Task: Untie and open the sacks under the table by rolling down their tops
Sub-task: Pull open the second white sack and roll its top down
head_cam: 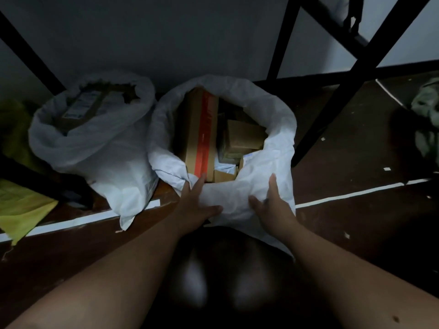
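Note:
Two white sacks stand on the dark floor under the table. The nearer sack (266, 162) in the middle is open, its top rolled down, and cardboard boxes (202, 129) with a red tape stripe show inside. My left hand (197, 205) grips the near rolled rim on its left side, thumb over the fold. My right hand (273, 205) grips the same rim a little to the right. The second sack (95, 148) to the left is also open, with a labelled box in its mouth.
Black table legs and braces (332, 110) cross at the upper right, close behind the middle sack. Yellow cloth (21, 205) lies at the left edge. A white floor line (356, 193) runs across. A greenish bundle (427, 115) sits at far right.

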